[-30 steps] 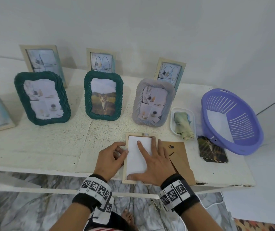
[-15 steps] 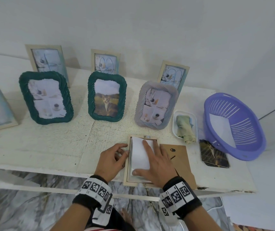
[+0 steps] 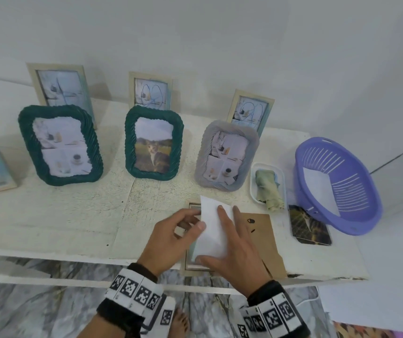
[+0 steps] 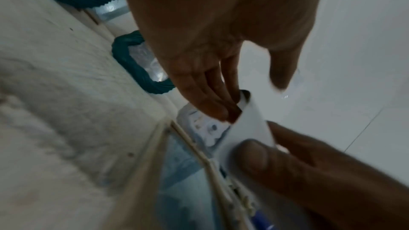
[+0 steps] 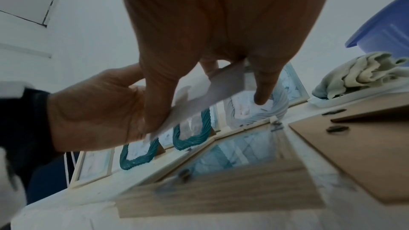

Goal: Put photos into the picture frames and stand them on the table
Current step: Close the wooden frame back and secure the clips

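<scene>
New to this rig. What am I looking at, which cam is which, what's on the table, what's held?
No robot: a person's two bare hands wearing marker wristbands. The big picture comes from a head camera; the other two from wrist cameras looking along the fingers. On the white table stand several filled frames; a purple basket, a cloth tray, a loose photo and a brown backing board lie nearby. The left hand and right hand together hold a white sheet tilted above an open wooden frame.
</scene>
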Demonstrator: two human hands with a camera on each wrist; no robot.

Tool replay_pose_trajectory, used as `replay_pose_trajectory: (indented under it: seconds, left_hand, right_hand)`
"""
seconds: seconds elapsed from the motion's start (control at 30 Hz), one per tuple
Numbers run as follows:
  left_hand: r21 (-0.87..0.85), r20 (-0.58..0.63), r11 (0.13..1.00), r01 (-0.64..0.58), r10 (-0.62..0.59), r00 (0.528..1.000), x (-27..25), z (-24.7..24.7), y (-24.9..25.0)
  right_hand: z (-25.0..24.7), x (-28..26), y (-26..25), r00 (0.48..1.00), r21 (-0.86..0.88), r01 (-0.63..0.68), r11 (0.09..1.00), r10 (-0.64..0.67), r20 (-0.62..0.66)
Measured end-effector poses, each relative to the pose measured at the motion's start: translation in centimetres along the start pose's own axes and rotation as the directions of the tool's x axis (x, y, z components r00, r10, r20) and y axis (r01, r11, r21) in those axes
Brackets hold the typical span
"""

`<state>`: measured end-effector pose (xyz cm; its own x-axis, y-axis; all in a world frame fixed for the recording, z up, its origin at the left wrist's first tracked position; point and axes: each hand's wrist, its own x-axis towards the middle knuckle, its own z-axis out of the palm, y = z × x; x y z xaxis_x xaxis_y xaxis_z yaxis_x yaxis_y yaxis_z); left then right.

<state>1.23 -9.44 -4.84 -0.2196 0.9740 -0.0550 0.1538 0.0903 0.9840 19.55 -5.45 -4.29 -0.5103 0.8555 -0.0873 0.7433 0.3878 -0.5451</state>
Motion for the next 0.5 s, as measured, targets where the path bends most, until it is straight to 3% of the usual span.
replay_pose_trajectory:
  seconds: [0.07, 0.17, 0.23, 0.3, 0.33, 0.43, 0.5]
  left_hand:
    - [-0.097, 0.091, 0.995, 0.034, -0.025, 0.996, 0.0, 0.3, 1.1]
    - [-0.198, 0.055, 0.978, 0.068, -0.058, 0.997, 0.6, -0.2, 1.3]
    - [-0.203, 0.031, 0.976, 0.077, -0.073, 0.997, 1.0, -0.8, 1.2]
    - [-0.129, 0.008, 0.989, 0.067, -0.067, 0.998, 1.4, -1.1, 1.1]
    - [-0.076, -0.021, 0.995, 0.063, -0.064, 0.998, 1.4, -1.1, 1.1]
    - [0.152, -0.135, 0.988, 0.024, -0.004, 0.991, 1.3, -1.0, 1.4]
    - [0.217, -0.129, 0.975, -0.041, 0.070, 0.989, 1.1, -0.9, 1.7]
  right_hand:
    - [-0.5, -0.3, -0.7, 1.000, 0.066, 0.009, 0.998, -0.011, 0.018]
    - [-1.2, -0.6, -1.8, 0.994, 0.261, 0.042, 0.964, -0.015, -0.105]
    - [-1.6, -0.7, -2.7, 0.982, 0.551, 0.063, 0.832, 0.045, -0.182]
    - [-2.0, -0.7, -3.6, 0.972, 0.785, 0.054, 0.617, 0.149, -0.184]
    - [-2.1, -0.7, -4.0, 0.965, 0.817, 0.057, 0.573, 0.179, -0.192]
    - [-2.2, -0.5, -4.9, 0.957, 0.841, 0.071, 0.536, 0.201, -0.209]
    - [-1.8, -0.5, -5.3, 0.955, 0.828, 0.072, 0.556, 0.200, -0.217]
